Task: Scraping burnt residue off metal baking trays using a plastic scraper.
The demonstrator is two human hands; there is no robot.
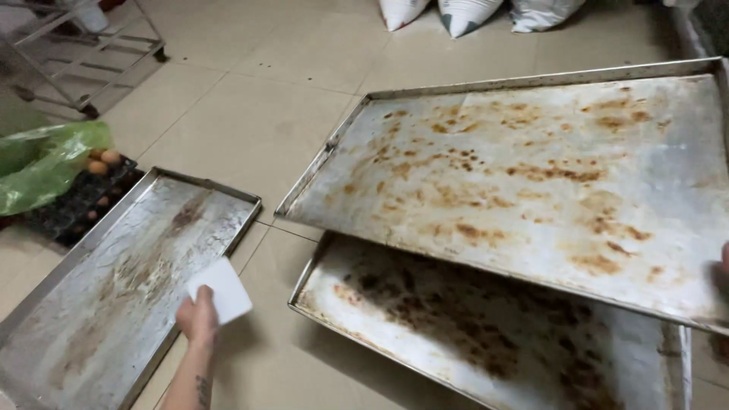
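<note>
Baking trays, three counted, all metal and stained brown. Largest [531, 175] tilted across right half of frame, lifted above second tray [456, 334] lying flat on tiled floor [258, 114] at lower right. Third tray [99, 304] flat at lower left. Three white sacks [463, 14] along top edge. One wire rack [83, 61] at upper left. One green plastic bag [45, 163] at left edge, over one dark egg carton [83, 201] with a few brown eggs. Left hand [199, 317] at lower centre-left, closed around one white scraper card [222, 288] beside third tray's rim. Right hand [723, 266] barely seen at right edge by lifted tray; grip impossible to tell.
</note>
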